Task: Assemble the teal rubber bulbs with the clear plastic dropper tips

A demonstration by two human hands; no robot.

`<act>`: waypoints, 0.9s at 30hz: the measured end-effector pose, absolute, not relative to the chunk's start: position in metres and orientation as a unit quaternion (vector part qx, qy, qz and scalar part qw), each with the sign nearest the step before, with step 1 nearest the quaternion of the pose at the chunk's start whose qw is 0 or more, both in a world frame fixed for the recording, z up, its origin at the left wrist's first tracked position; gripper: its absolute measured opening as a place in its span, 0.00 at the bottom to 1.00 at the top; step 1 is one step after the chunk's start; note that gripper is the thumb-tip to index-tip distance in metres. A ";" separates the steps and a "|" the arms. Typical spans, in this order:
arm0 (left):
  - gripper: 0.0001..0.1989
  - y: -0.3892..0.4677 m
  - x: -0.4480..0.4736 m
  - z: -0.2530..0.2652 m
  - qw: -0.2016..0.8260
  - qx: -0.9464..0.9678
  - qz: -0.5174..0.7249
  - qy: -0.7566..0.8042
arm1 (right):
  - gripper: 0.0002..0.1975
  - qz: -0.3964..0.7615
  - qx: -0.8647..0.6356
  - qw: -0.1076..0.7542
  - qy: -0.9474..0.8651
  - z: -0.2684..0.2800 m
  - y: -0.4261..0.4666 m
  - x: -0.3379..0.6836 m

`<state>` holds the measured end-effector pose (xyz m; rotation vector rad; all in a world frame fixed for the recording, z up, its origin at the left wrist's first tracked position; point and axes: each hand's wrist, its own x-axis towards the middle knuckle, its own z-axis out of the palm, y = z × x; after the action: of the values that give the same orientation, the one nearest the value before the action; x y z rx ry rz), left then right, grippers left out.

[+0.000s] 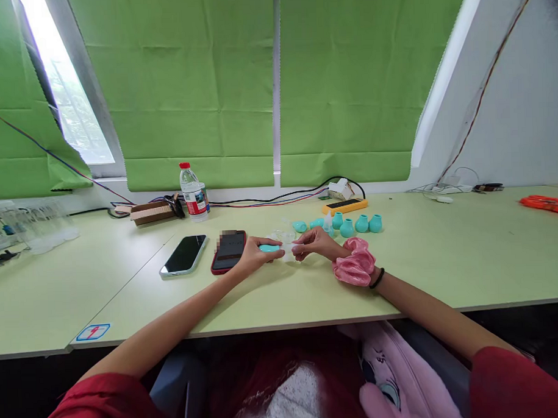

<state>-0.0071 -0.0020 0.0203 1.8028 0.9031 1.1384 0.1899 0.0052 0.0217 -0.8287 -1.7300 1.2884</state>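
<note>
My left hand (255, 255) is closed around a small turquoise plastic piece (269, 248), which shows between thumb and fingers. A whitish translucent piece (288, 252) spans the gap between my two hands, just above the table. The fingertips of my right hand (319, 243) pinch its right side; a pink scrunchie and a dark band circle that wrist. Behind my hands lie clear plastic pieces (285, 232), partly hidden. Several turquoise bulb-shaped pieces with short necks (347, 228) stand beyond my right hand, with other turquoise pieces (300, 226) lying to their left.
Left of my hands lie a dark-screened phone (184, 255) and a red-cased phone (228, 253). Farther back are a water bottle (195, 196), an open cardboard box (151, 212), cables and a yellow device (345, 206). Clear containers (41, 226) stand far left; an orange object (545, 203) lies far right.
</note>
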 end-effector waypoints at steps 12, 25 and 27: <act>0.12 -0.012 -0.005 0.016 0.083 0.827 0.488 0.266 | 0.10 0.622 -0.320 0.351 -0.622 0.018 0.005 0.190; 0.13 -0.011 -0.005 0.010 -0.084 0.844 0.480 0.226 | 0.11 0.659 -0.310 0.349 -0.590 0.020 0.005 0.192; 0.13 -0.012 -0.005 0.012 -0.070 0.839 0.484 0.239 | 0.11 0.664 -0.305 0.356 -0.583 0.021 0.003 0.191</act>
<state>-0.0052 -0.0117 0.0117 2.7609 0.7856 1.5920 0.1910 0.0031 0.0207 -0.7873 -1.5068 1.7141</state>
